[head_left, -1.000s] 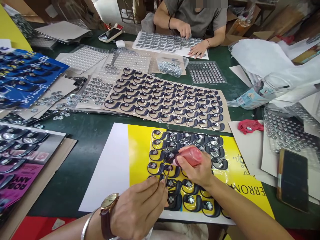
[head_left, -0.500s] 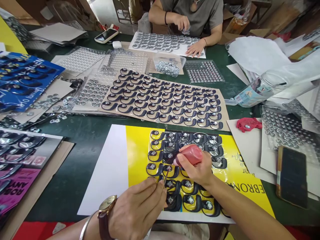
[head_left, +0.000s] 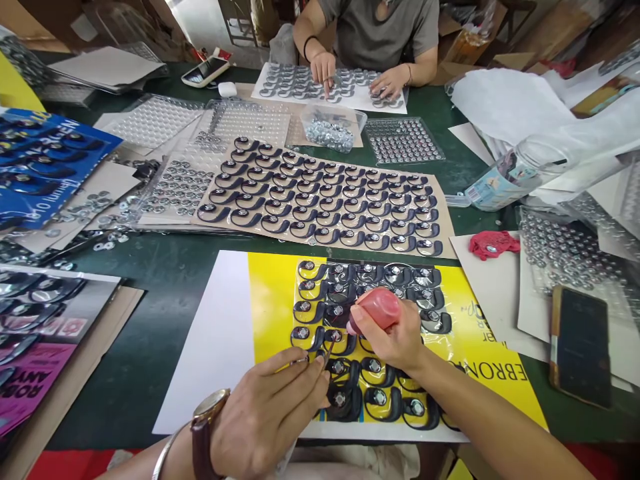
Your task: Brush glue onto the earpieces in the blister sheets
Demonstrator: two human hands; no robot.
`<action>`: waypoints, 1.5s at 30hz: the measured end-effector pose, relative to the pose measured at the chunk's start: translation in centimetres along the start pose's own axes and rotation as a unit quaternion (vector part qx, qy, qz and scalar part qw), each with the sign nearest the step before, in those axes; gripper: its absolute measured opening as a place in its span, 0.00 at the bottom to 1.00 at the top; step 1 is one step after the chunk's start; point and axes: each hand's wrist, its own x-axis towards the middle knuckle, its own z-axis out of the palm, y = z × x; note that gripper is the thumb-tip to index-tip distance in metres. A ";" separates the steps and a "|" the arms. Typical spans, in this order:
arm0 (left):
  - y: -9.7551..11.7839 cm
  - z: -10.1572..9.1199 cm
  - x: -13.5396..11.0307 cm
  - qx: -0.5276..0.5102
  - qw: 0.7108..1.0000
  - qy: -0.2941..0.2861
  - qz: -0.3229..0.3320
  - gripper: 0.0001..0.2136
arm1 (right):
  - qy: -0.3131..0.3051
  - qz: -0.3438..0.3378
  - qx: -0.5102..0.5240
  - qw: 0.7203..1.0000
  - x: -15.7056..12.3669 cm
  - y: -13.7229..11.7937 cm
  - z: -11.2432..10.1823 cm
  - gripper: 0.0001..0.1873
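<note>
A yellow card [head_left: 280, 300] lies in front of me with rows of black hook-shaped pieces [head_left: 320, 310] under clear film, each with a small silver disc. My left hand [head_left: 273, 417], with a watch on the wrist, pinches a thin metal pick [head_left: 327, 350] whose tip touches one disc. Above the same rows, my right hand [head_left: 395, 337] is closed around a red rubber squeeze bulb [head_left: 377, 308], nozzle aimed at the pick's tip.
A tan board [head_left: 325, 200] full of the same black pieces lies behind the card. Clear blister trays [head_left: 403, 140], a tub of silver discs [head_left: 333, 133], printed cards at left, a dark phone [head_left: 580, 343] and a red cloth [head_left: 493, 243] surround it. Across the table a person's hands [head_left: 325, 67] work on another sheet.
My hands hold nearly the same pose; the view has shifted slightly. The person opposite has lowered one hand onto their sheet.
</note>
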 end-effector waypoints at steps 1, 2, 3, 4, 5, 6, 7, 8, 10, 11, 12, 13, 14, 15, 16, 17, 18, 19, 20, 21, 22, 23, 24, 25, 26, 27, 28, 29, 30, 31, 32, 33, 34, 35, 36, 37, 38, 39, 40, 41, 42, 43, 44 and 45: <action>-0.1 0.0 0.1 -0.007 1.000 0.007 -0.008 0.13 | -0.002 0.005 0.007 1.000 0.0 0.0 0.0 0.07; -0.1 0.0 0.1 -0.015 1.000 0.012 -0.015 0.12 | -0.004 0.011 0.018 1.000 -0.1 0.0 0.0 0.07; -0.2 -0.1 0.2 -0.023 0.999 0.014 -0.021 0.12 | -0.008 0.019 0.031 0.999 -0.1 0.0 0.0 0.06; -0.2 -0.1 0.2 -0.030 0.999 0.013 -0.024 0.12 | -0.011 0.025 0.043 0.999 -0.2 0.1 0.0 0.06; -0.3 -0.1 0.2 -0.036 0.999 0.010 -0.028 0.12 | -0.012 0.028 0.050 0.998 -0.2 0.1 0.1 0.05; -0.3 -0.1 0.2 -0.042 0.999 0.007 -0.030 0.12 | -0.013 0.028 0.051 0.998 -0.2 0.1 0.1 0.06; -0.4 -0.1 0.2 -0.048 0.998 0.005 -0.032 0.12 | -0.014 0.027 0.046 0.998 -0.3 0.1 0.1 0.06; -0.5 -0.1 0.2 -0.055 0.998 0.005 -0.036 0.13 | -0.017 0.026 0.040 0.999 -0.3 0.1 0.1 0.07; -0.7 -0.2 0.1 -0.072 0.996 0.007 -0.045 0.14 | -0.022 0.027 0.033 0.999 -0.3 0.1 0.1 0.08; -0.8 -0.2 0.0 -0.084 0.995 0.006 -0.049 0.15 | -0.025 0.028 0.032 0.999 -0.3 0.1 0.1 0.08; -1.0 -0.3 0.0 -0.099 0.994 0.007 -0.054 0.17 | -0.028 0.029 0.033 0.999 -0.3 0.1 0.1 0.08; -1.1 -0.3 0.0 -0.116 0.991 0.008 -0.061 0.18 | -0.030 0.026 0.033 0.999 -0.3 0.0 0.1 0.08; -1.3 -0.3 0.0 -0.135 0.988 0.013 -0.071 0.18 | -0.030 0.022 0.032 0.999 -0.3 0.0 0.1 0.07; -1.4 -0.3 0.0 -0.154 0.984 0.020 -0.085 0.18 | -0.030 0.015 0.030 0.999 -0.3 0.0 0.1 0.07; -1.6 -0.3 0.1 -0.172 0.979 0.030 -0.103 0.18 | -0.028 0.004 0.026 0.999 -0.3 -0.1 0.2 0.07; -1.7 -0.3 0.2 -0.188 0.974 0.042 -0.122 0.17 | -0.022 -0.010 0.020 1.000 -0.3 -0.1 0.2 0.07; -1.8 -0.2 0.3 -0.201 0.968 0.053 -0.142 0.15 | -0.015 -0.027 0.013 0.999 -0.3 -0.1 0.2 0.07; -1.9 -0.2 0.4 -0.213 0.962 0.062 -0.160 0.14 | -0.007 -0.042 0.007 0.999 -0.3 -0.2 0.3 0.08; -1.9 -0.2 0.5 -0.222 0.956 0.070 -0.176 0.12 | -0.001 -0.054 0.003 0.999 -0.2 -0.2 0.3 0.08; -2.0 -0.1 0.6 -0.231 0.951 0.074 -0.190 0.11 | 0.003 -0.064 0.005 0.998 -0.2 -0.2 0.4 0.08; -2.0 -0.1 0.6 -0.237 0.948 0.077 -0.199 0.10 | 0.004 -0.069 0.012 0.998 -0.2 -0.3 0.4 0.07; -2.1 -0.1 0.6 -0.242 0.945 0.078 -0.205 0.10 | -0.001 -0.065 0.025 0.998 -0.1 -0.4 0.3 0.07; -2.1 -0.1 0.6 -0.244 0.944 0.079 -0.207 0.10 | -0.010 -0.048 0.044 0.998 -0.1 -0.5 0.1 0.06; -2.1 0.0 0.5 -0.244 0.945 0.081 -0.204 0.10 | -0.027 -0.017 0.071 0.997 0.0 -0.6 -0.2 0.06; -2.1 -0.1 0.5 -0.242 0.946 0.084 -0.197 0.10 | -0.046 0.023 0.106 0.993 0.2 -0.7 -0.8 0.07; -2.0 -0.1 0.5 -0.236 0.949 0.088 -0.187 0.10 | -0.067 0.071 0.145 0.985 0.4 -0.8 -1.4 0.07; -1.9 -0.1 0.5 -0.229 0.953 0.090 -0.177 0.11 | -0.083 0.116 0.184 0.973 0.7 -0.9 -2.3 0.09; -1.9 -0.2 0.5 -0.221 0.957 0.089 -0.166 0.11 | -0.096 0.150 0.218 0.960 1.0 -1.0 -3.2 0.11; -1.8 -0.3 0.5 -0.211 0.962 0.085 -0.155 0.12 | -0.105 0.169 0.244 0.949 1.3 -1.0 -4.1 0.13; -1.7 -0.4 0.6 -0.200 0.966 0.080 -0.144 0.12 | -0.113 0.177 0.257 0.943 1.7 -1.0 -4.9 0.16; -1.6 -0.5 0.8 -0.190 0.970 0.074 -0.134 0.12 | -0.125 0.178 0.261 0.940 2.1 -1.0 -5.7 0.18; -1.5 -0.6 0.9 -0.182 0.973 0.069 -0.123 0.13 | -0.141 0.177 0.259 0.939 2.5 -0.9 -6.2 0.19; -1.3 -0.6 1.0 -0.174 0.976 0.065 -0.114 0.13 | -0.162 0.175 0.255 0.937 2.9 -0.7 -6.6 0.20; -1.2 -0.7 1.2 -0.165 0.979 0.060 -0.105 0.13 | -0.189 0.175 0.250 0.933 3.3 -0.4 -6.7 0.20; -1.1 -0.7 1.3 -0.155 0.981 0.053 -0.099 0.13 | -0.217 0.176 0.249 0.927 3.6 0.0 -6.7 0.20; -1.0 -0.8 1.4 -0.144 0.984 0.045 -0.092 0.14 | -0.245 0.177 0.252 0.919 3.9 0.4 -6.6 0.20; -0.9 -0.8 1.4 -0.132 0.987 0.035 -0.088 0.14 | -0.269 0.179 0.259 0.910 4.1 0.8 -6.4 0.21; -0.8 -0.8 1.4 -0.120 0.989 0.029 -0.082 0.14 | -0.285 0.183 0.270 0.901 4.2 1.2 -6.1 0.23; -0.8 -0.8 1.4 -0.109 0.991 0.026 -0.076 0.14 | -0.288 0.187 0.284 0.895 4.2 1.6 -5.8 0.25; -0.8 -0.8 1.4 -0.100 0.992 0.027 -0.069 0.14 | -0.274 0.193 0.294 0.895 4.1 1.9 -5.5 0.26; -0.8 -0.8 1.4 -0.092 0.993 0.033 -0.062 0.14 | -0.246 0.197 0.296 0.902 4.0 2.0 -5.2 0.27; -0.9 -0.8 1.4 -0.085 0.994 0.042 -0.055 0.13 | -0.205 0.198 0.287 0.915 3.8 2.0 -4.8 0.25; -1.1 -0.9 1.5 -0.075 0.995 0.051 -0.050 0.12 | -0.157 0.193 0.268 0.931 3.7 1.9 -4.3 0.22; -1.2 -0.9 1.6 -0.064 0.995 0.058 -0.045 0.11 | -0.109 0.178 0.239 0.948 3.5 1.7 -3.8 0.18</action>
